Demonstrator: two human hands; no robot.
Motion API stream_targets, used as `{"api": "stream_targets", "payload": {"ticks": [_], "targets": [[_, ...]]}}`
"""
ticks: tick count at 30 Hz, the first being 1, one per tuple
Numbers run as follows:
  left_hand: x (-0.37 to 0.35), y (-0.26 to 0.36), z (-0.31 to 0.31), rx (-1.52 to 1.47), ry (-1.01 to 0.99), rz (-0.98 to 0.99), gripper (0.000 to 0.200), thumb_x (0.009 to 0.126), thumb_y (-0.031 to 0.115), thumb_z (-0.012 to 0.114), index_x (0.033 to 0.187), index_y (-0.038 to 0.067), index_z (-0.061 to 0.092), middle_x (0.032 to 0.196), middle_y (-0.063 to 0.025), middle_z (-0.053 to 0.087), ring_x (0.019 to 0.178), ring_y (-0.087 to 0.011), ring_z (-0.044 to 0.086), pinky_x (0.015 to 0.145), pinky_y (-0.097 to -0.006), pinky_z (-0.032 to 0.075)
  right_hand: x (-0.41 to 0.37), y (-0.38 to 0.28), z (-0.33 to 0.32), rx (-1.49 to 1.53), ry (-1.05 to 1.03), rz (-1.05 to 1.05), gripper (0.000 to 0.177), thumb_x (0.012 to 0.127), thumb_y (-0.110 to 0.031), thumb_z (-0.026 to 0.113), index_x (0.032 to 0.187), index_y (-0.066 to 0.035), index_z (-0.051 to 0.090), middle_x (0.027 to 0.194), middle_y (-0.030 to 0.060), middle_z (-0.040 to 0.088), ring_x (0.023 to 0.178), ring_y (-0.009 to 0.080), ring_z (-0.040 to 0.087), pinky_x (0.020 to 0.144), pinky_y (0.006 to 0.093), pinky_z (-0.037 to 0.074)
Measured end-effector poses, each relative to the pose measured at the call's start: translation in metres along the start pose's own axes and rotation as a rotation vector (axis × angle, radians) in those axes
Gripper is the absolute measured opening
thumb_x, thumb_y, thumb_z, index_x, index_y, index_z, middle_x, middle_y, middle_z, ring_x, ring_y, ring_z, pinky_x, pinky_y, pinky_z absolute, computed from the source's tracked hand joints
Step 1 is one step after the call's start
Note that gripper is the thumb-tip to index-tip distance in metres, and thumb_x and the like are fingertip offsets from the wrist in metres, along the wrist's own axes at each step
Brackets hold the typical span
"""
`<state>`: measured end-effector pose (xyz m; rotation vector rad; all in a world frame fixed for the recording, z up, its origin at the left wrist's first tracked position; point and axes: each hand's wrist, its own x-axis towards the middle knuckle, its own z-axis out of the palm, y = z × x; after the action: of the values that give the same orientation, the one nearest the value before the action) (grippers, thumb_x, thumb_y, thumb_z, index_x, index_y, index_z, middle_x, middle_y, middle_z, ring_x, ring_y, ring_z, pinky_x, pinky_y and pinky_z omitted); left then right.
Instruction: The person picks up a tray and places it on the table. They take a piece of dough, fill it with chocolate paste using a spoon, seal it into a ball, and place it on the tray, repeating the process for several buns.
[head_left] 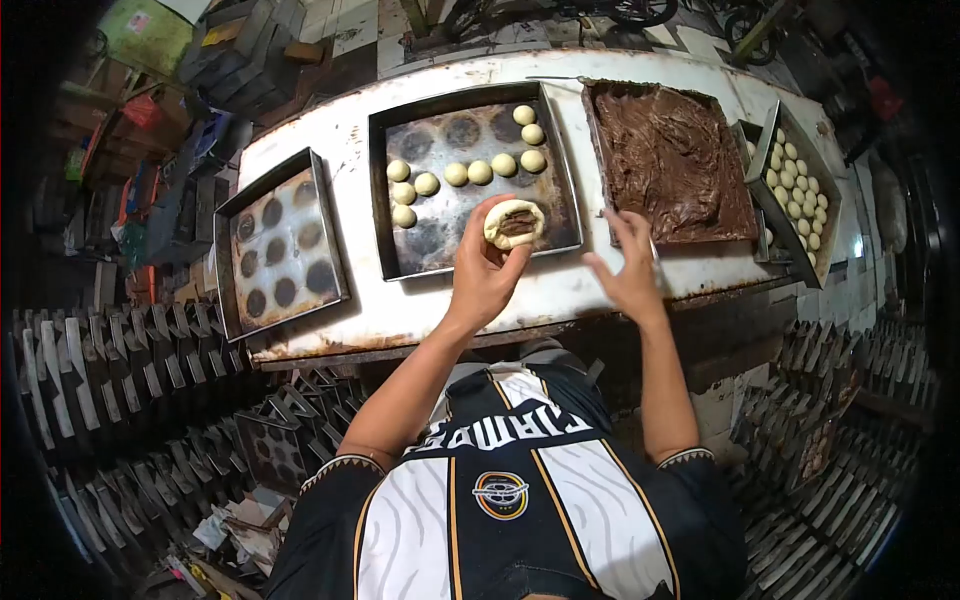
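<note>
My left hand (487,270) holds a piece of pale dough (514,225) with brown filling showing in its open middle, over the front edge of a dark metal tray (390,255). Several round dough balls (480,172) lie in that tray. To the right, my right hand (632,272) is beside the front left corner of a tray of brown filling (665,160). Its fingers are spread, and a thin light object, too blurred to make out, shows by the hand.
An empty metal tray (280,250) stands on the left of the white table (350,320). At the right end, a tilted tray holds many dough balls (797,190). Rows of stacked metal trays (120,375) fill the floor on both sides.
</note>
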<state>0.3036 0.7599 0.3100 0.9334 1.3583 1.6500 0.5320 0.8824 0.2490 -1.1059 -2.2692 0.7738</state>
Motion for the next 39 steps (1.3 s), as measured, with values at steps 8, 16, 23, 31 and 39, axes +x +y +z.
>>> {"api": "stream_targets", "payload": {"ticks": [8,16,23,31,39], "targets": [[-0.045,0.073,-0.07,0.55,-0.087,0.687,0.025,0.1,0.019,0.061,0.109,-0.003,0.069,0.096,-0.0187,0.067,0.082,-0.0356,0.067,0.071,-0.0407,0.055,-0.026,-0.207,0.06,1.389,0.039,0.005,0.027,0.099,-0.013,0.076,0.116,-0.003,0.058,0.11,0.0042,0.058,0.091,0.0084,0.059,0.072,0.0247,0.052],[-0.09,0.095,-0.11,0.438,-0.059,0.805,0.028,0.092,0.001,0.07,0.119,0.004,0.075,0.112,-0.0167,0.067,0.104,-0.0335,0.065,0.091,-0.0404,0.053,-0.05,-0.275,0.016,0.74,0.17,-0.411,0.029,0.088,0.004,0.074,0.112,-0.003,0.06,0.12,0.0142,0.058,0.108,0.0187,0.059,0.095,0.0314,0.049],[-0.09,0.095,-0.1,-0.493,-0.351,-0.198,0.043,0.11,0.021,0.053,0.143,-0.007,0.055,0.129,-0.0125,0.064,0.117,-0.0184,0.062,0.098,-0.0291,0.05,-0.075,-0.285,0.04,0.236,0.424,-0.494,0.024,0.089,-0.008,0.079,0.111,-0.012,0.07,0.123,0.0041,0.07,0.115,0.027,0.064,0.102,0.0421,0.042],[-0.075,0.087,-0.077,0.003,-0.346,0.075,0.037,0.1,0.01,0.066,0.133,-0.006,0.061,0.118,-0.0121,0.069,0.109,-0.0204,0.067,0.094,-0.0338,0.054,-0.066,-0.244,0.042,0.374,0.554,-0.282,0.026,0.1,-0.01,0.068,0.126,-0.008,0.065,0.134,0.0085,0.064,0.127,0.0253,0.058,0.106,0.038,0.045],[-0.033,-0.012,0.002,0.33,-0.269,0.165,0.035,0.105,0.025,0.063,0.127,-0.001,0.07,0.117,-0.0218,0.073,0.117,-0.0374,0.065,0.11,-0.0438,0.045,-0.056,-0.148,0.075,1.47,0.634,0.645,0.024,0.108,-0.015,0.058,0.131,-0.008,0.057,0.117,0.0058,0.065,0.101,0.0133,0.065,0.087,0.0294,0.053]]}}
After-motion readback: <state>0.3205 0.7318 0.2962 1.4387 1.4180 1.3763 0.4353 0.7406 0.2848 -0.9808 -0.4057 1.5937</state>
